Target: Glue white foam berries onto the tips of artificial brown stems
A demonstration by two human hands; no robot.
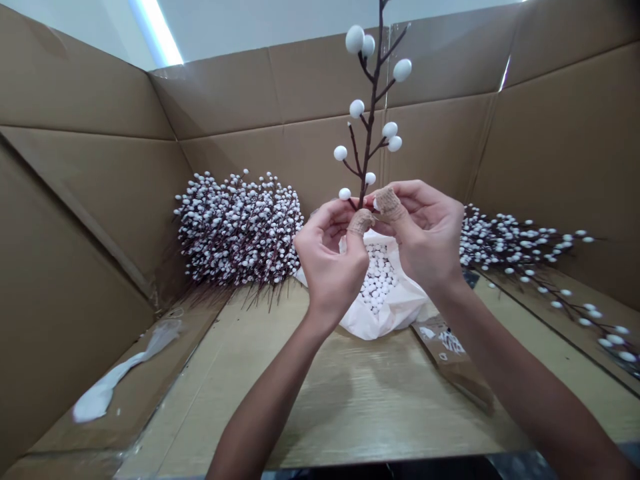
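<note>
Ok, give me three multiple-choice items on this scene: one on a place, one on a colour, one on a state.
1. Where does the big bundle of berry stems lie relative to the white bag?
A. Inside it
B. Left of it
C. On top of it

2. What colour are the balls on the held stem?
A. Red
B. Blue
C. White

3. How do the left hand and right hand hold that stem?
A. Upright, at its lower end
B. Flat on the board
C. Upside down

Answers:
1. B: the bundle sits left of the bag.
2. C: every visible ball is white.
3. A: its tip points up above both hands.
</note>
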